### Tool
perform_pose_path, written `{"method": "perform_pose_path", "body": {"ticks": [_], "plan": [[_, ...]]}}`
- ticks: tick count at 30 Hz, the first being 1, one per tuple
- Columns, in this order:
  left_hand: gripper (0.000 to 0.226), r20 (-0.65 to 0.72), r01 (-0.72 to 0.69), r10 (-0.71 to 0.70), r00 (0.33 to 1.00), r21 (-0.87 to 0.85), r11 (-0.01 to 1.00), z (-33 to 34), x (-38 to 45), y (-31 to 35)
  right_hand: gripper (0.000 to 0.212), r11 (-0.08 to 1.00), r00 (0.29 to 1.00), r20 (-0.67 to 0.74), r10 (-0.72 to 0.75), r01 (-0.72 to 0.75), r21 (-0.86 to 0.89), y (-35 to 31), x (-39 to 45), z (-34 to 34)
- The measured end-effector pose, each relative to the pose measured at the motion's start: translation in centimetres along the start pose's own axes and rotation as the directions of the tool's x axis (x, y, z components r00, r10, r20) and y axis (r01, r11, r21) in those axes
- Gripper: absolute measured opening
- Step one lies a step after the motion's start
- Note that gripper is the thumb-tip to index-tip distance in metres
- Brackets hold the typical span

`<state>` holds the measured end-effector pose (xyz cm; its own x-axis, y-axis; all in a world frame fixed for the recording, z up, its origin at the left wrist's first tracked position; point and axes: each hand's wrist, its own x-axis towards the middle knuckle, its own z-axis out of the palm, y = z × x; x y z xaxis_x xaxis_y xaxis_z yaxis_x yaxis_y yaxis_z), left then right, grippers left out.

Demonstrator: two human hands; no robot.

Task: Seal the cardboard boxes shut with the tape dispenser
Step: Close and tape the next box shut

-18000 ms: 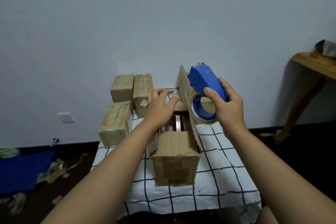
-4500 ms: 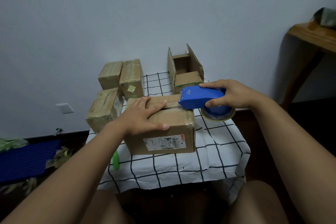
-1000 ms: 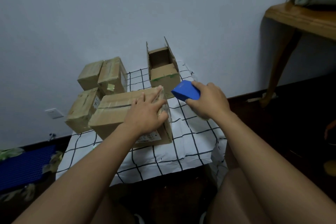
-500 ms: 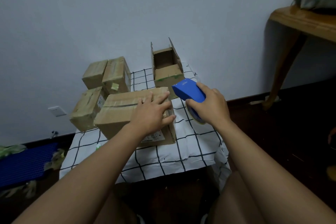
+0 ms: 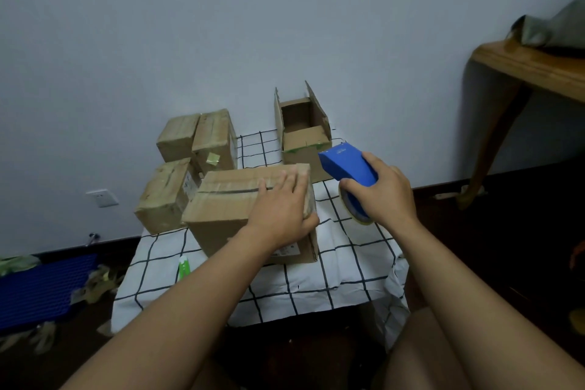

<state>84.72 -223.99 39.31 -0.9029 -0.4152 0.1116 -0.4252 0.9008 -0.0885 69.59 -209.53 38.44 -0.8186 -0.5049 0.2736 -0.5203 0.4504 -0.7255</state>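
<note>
Single head-worn view, wide-angle, looking forward and down from above the person's lap. Both forearms are entering from the bottom edge, reaching away from the lens toward the small table (image 5: 316, 291), which is sitting mid-frame at close range. The wall (image 5: 221, 25) is filling the upper half, straight ahead. Frame edges are bending slightly. No second view is sharing the scene.

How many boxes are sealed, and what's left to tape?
Three small boxes at the back left look taped. The big box under the left hand shows tape along its top seam. The right hand holds the tape dispenser off it. The open box at the back remains.
</note>
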Motion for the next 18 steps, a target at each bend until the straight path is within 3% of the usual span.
{"method": "perform_pose_path", "body": {"ticks": [7, 11, 15, 18], "plan": [[0.075, 0.048, -0.362, 0.362, 0.931, -0.004, 0.932, -2.0, -2.4, -4.0, 0.073, 0.998, 0.994, -0.095, -0.046, 0.05, 0.037, -2.4, 0.5, -0.3], [0.079, 0.067, -0.225, 0.245, 0.967, -0.226, 0.948, -2.3, -4.4, -7.1, 0.072, 0.994, 0.993, -0.088, -0.085, 0.09, 0.061, -3.8, -0.4, 0.3], [0.068, -0.01, -0.053, 0.053, 0.999, -0.283, 0.958, -0.5, -5.0, -7.5, 0.072, 0.982, 0.99, -0.059, -0.13, 0.137, 0.131, -4.9, -1.2, 0.8], [0.057, -0.102, -0.091, 0.063, 0.993, -0.293, 0.952, 0.1, -4.5, -7.8, 0.07, 0.954, 0.984, -0.001, -0.179, 0.174, 0.243, -5.3, -1.5, 0.7]]}}
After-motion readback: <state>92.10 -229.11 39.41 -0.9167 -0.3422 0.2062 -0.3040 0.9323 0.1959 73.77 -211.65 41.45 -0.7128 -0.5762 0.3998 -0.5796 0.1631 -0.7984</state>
